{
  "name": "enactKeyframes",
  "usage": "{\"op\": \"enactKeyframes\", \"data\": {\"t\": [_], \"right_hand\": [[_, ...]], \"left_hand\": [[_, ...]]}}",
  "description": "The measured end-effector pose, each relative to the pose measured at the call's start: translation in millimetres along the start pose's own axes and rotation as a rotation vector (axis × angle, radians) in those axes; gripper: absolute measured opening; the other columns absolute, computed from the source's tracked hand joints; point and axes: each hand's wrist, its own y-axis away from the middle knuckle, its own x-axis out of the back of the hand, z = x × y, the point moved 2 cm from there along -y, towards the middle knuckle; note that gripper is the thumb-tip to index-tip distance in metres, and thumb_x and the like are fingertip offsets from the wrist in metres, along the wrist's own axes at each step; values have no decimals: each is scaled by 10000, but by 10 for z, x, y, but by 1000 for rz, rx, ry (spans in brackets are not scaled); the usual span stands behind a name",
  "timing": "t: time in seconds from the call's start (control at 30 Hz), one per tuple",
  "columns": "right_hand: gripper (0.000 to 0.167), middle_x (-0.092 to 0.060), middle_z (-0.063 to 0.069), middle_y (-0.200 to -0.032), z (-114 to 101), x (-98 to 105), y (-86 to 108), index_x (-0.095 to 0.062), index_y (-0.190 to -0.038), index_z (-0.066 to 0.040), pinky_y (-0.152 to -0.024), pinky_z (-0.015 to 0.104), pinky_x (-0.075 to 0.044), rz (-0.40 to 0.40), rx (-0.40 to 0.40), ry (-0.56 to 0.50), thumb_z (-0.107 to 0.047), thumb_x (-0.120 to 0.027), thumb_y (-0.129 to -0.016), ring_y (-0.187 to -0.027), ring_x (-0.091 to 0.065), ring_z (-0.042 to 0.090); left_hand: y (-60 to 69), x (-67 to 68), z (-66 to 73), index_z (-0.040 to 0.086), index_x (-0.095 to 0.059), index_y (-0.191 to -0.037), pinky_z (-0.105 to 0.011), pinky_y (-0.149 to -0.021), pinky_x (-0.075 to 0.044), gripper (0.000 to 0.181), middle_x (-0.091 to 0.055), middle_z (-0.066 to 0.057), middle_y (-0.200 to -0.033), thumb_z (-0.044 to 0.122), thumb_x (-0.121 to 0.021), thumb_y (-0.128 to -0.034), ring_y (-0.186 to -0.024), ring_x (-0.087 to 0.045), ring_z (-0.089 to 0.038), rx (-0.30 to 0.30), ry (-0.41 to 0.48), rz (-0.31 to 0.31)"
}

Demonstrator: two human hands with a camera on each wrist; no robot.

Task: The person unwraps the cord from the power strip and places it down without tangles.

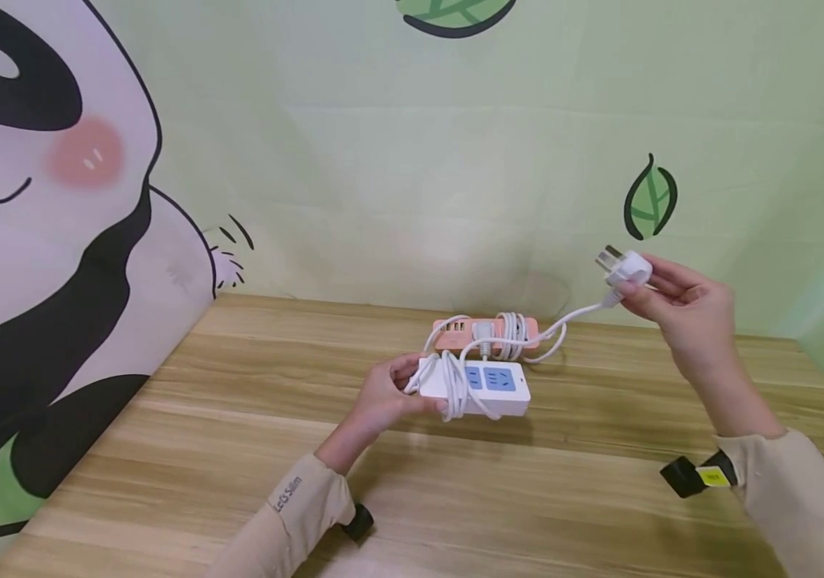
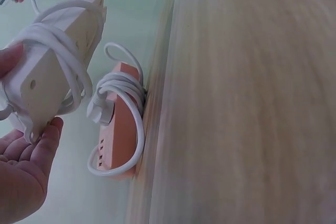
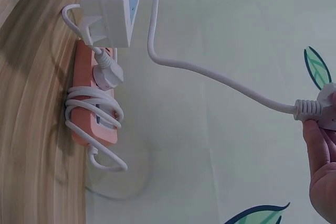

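Left grip (image 1: 386, 397) clasps the left end of the white strip (image 1: 504, 396), thumb on the near side, other fingers on the far side. Right grip (image 1: 694, 309) pinches the plug (image 1: 630, 270) between thumb and fingers, off to the right and higher than the strip in head view; pins point up-left.

White strip held up off the counter (image 1: 238, 449), socket face with blue outlets (image 1: 500, 380) visible. Its cable (image 1: 574, 315) is looped several turns round the left half, partly over one outlet, then runs across to the plug in the right grip. Left wrist view shows the strip's end face with a small round hole, loops over the body.

Orange strip (image 1: 453, 340) sits on the counter behind the white one, near the wall (image 1: 397, 201), untouched by either grip. Small ports on its left part, a white plug (image 1: 483, 331) seated in it, white coil (image 1: 511, 335) wound round its right part. Right wrist view: coil and seated plug side by side, a cord loop past the strip's end.

Wall pale green, printed with a panda (image 1: 14, 201) at left and leaves (image 1: 650, 201). Beige sleeves (image 1: 795, 506) on both arms, black device (image 1: 683, 477) at each wrist; right one has a yellow label (image 1: 712, 477).
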Motion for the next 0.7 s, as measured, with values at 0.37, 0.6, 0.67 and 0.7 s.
{"op": "enactKeyframes", "data": {"t": [0.37,0.6,0.67,0.7], "right_hand": [[303,-700,-16,-912,-121,126,105,-697,-994,-101,-652,216,-513,-17,-65,67,98,-634,-776,-776,-668,99],[338,-701,20,-917,-158,226,192,-686,-1021,-84,-657,232,-507,-50,-94,16,143,-591,-789,-795,-669,117],[350,-701,38,-925,-175,255,212,-683,-1028,-67,-656,241,-509,-55,-78,-14,165,-557,-799,-798,-670,131],[355,-700,45,-930,-184,270,220,-681,-1033,-59,-655,244,-510,-57,-72,-27,174,-545,-802,-801,-670,137]], "left_hand": [[-12,36,-32,-73,-499,-1237,-303,-808,-496,676,-593,-204,-1158,16,-790,-633,-997,-588,-242,24,13,52],[-19,52,-57,-72,-507,-1231,-308,-816,-495,665,-592,-210,-1159,36,-792,-640,-993,-591,-248,20,6,76],[-23,55,-61,-65,-513,-1229,-308,-820,-494,660,-591,-205,-1163,43,-792,-642,-995,-589,-245,24,3,82],[-24,57,-62,-62,-516,-1227,-309,-821,-493,653,-592,-204,-1164,42,-791,-644,-996,-589,-247,27,5,84]]}}
